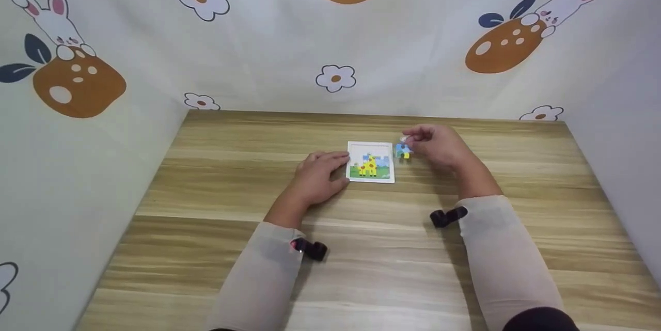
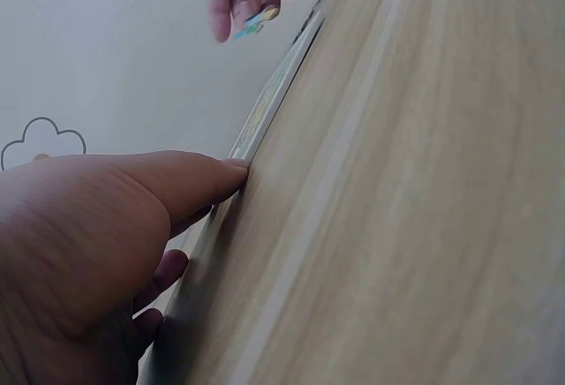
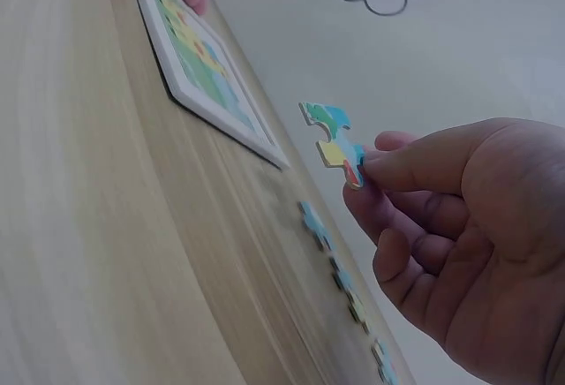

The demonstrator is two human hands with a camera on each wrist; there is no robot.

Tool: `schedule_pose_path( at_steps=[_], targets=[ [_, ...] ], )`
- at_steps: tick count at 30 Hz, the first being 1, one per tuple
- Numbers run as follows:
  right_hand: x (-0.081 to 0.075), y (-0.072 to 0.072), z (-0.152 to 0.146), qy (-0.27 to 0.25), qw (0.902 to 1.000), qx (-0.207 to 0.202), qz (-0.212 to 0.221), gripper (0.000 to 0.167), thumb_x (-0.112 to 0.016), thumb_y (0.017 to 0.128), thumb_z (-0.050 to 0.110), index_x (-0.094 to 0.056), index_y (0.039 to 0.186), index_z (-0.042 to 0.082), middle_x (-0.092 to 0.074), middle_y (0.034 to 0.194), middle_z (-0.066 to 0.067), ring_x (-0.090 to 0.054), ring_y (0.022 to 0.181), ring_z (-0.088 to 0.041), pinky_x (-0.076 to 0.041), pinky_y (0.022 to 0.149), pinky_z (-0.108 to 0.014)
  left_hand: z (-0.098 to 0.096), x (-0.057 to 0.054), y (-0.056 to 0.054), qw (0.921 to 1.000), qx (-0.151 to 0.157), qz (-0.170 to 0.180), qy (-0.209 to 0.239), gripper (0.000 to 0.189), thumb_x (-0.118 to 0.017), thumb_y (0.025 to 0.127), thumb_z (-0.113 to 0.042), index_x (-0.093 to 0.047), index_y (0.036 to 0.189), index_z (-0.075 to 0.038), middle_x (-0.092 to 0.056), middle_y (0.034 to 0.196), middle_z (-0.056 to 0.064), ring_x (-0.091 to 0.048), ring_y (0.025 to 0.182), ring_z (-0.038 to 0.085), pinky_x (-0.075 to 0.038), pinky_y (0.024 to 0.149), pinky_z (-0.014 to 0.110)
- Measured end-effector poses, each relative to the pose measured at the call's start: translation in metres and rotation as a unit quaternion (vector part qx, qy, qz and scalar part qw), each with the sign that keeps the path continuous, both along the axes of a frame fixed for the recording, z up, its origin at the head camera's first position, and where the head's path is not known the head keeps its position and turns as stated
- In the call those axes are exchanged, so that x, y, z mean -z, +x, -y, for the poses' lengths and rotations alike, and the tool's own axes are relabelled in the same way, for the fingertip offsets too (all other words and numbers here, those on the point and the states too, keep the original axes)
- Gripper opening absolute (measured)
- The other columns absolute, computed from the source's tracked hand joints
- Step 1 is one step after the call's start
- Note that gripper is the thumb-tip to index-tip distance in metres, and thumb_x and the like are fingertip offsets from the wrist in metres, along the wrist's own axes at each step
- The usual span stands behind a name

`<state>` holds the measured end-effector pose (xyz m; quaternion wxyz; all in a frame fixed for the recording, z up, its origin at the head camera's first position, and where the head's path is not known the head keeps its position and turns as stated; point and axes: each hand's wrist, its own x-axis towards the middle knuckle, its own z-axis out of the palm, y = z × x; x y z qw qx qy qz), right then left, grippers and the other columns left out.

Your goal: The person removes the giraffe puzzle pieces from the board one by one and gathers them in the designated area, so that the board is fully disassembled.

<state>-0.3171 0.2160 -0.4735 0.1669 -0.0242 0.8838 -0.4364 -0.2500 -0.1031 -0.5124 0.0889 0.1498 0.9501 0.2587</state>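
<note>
A square white-framed jigsaw board [image 1: 370, 182] lies on the table, its lower part filled with a yellow giraffe on green. My left hand [image 1: 320, 176] rests at its left side. The left thumb [image 2: 207, 180] lies straight against the board's edge, with the other fingers largely hidden behind it in the left wrist view. To the right of the board, my right hand [image 1: 439, 147] pinches a jigsaw piece [image 3: 328, 151] between thumb and fingertips, above the table. The piece shows blue, green, yellow and a bit of red. Its far side is covered by the fingers.
Several loose jigsaw pieces [image 3: 353, 301] lie on the wooden table [image 1: 361, 269] below the right hand. A patterned cloth [image 1: 268, 47] with rabbits and flowers stands along the table's back edge. Small black cameras [image 1: 314, 250] are strapped at both wrists.
</note>
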Motion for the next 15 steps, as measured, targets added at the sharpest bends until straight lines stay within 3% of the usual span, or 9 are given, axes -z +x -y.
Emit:
schedule_pose_path(
  at_steps=[15],
  targets=[
    [0.019,-0.008,-0.018,0.025,0.9987,-0.014,-0.043,0.031,-0.069,0.104,0.017,-0.073,0.135,0.012,-0.075,0.121,-0.011,-0.066,0.110,-0.021,-0.052,0.087,-0.025,0.001,0.004,-0.002,1.0000,0.000,0.000,0.005,0.058,-0.069,0.103,-0.041,-0.054,0.158,-0.030,-0.045,0.169,-0.016,-0.036,0.157,0.027,-0.027,0.127,0.059]
  ],
)
